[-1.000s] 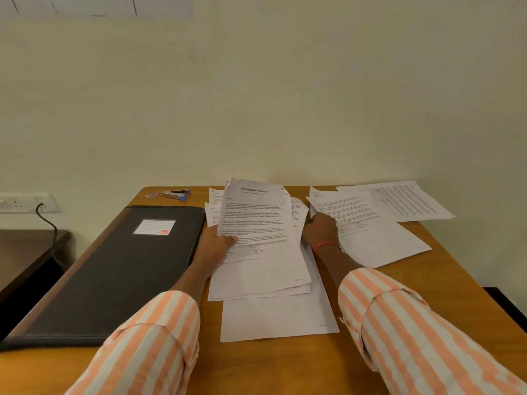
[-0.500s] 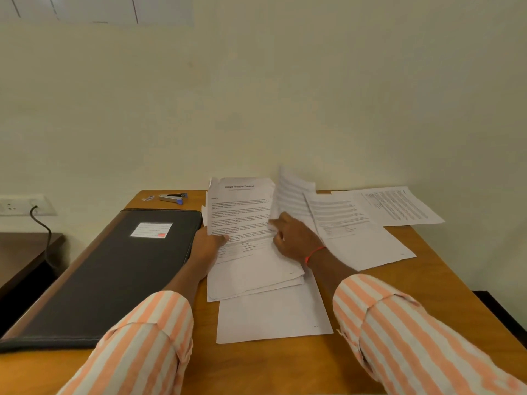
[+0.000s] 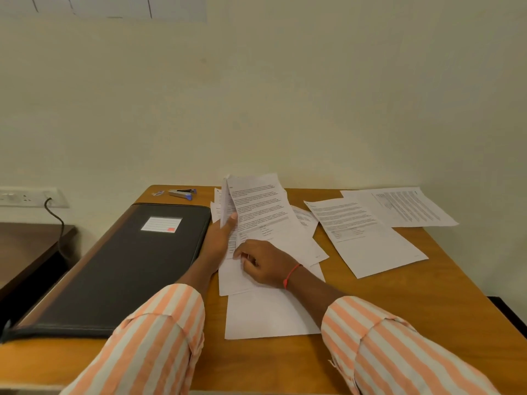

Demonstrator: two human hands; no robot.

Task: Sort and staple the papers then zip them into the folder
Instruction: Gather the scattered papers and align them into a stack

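Note:
A loose pile of printed papers lies in the middle of the wooden table. My left hand holds one sheet up on its edge at the pile's left side. My right hand rests on the pile's near part, its fingers pinching a lower sheet's edge. A closed black zip folder with a white label lies to the left. A grey and blue stapler sits at the far edge behind the folder.
Two more printed sheets, one nearer and one farther, lie to the right of the pile. A blank sheet lies nearest me. A small clip sits by the stapler. A wall socket with a black cable is at left.
My right hand moved from the right-hand sheets back to the pile's near left part. The sheet in my left hand turned up on its edge, uncovering the page below.

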